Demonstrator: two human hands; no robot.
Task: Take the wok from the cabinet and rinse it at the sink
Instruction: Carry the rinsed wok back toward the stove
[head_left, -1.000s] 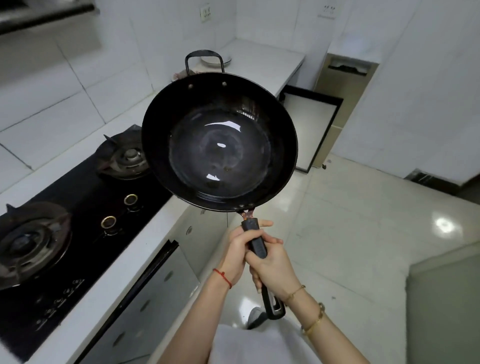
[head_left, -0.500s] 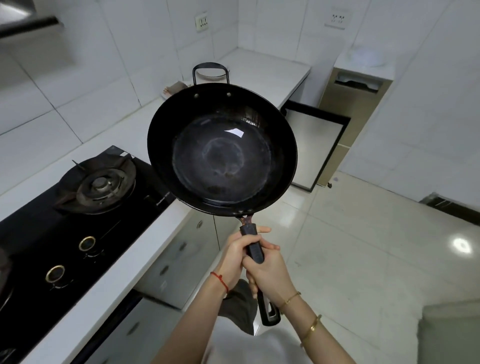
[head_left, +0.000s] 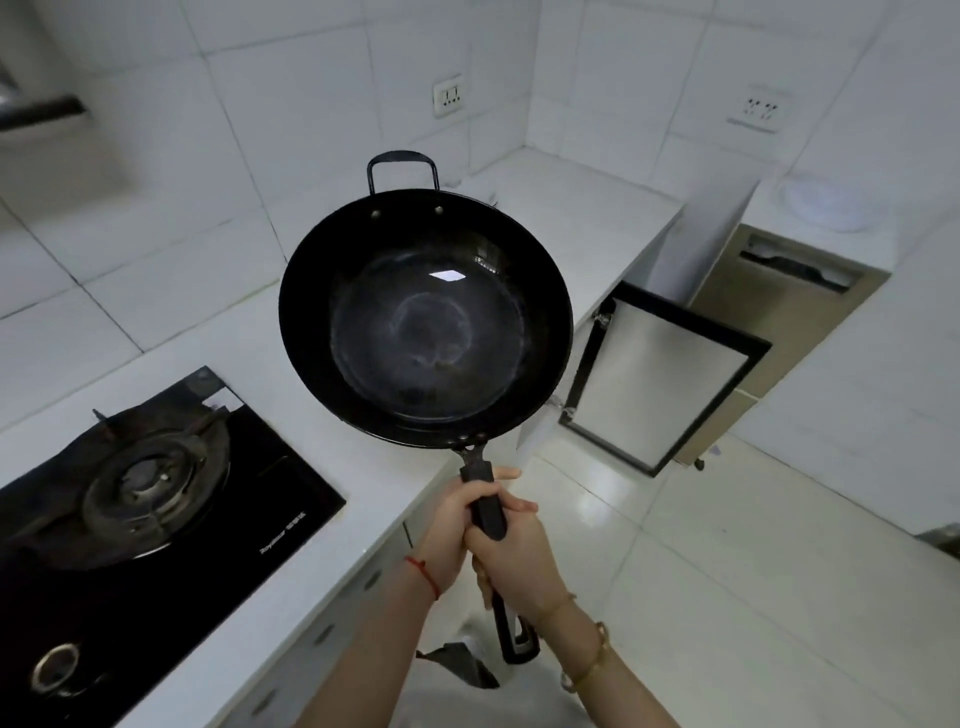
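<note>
You had the wok (head_left: 426, 322) out, above the counter (head_left: 571, 218), both hands (head_left: 519, 561) wrapped around its handle (head_left: 485, 506); no sink showed, rinsing remained.

There is one view only, worn on the person's head, so nothing is shared with a second camera. It looks forward and steeply down from above the white desk (head_left: 291, 395), taken here as the landmark. The lens is wide-angle: the tile lines on the wall behind the desk bend. The near end of the desk with the black hob (head_left: 156, 499) runs off the lower left edge; its far end reaches the room's corner at upper centre. The floor (head_left: 727, 571) right of the desk fills the right half. The forearms enter from the bottom edge, close to the lens.
</note>
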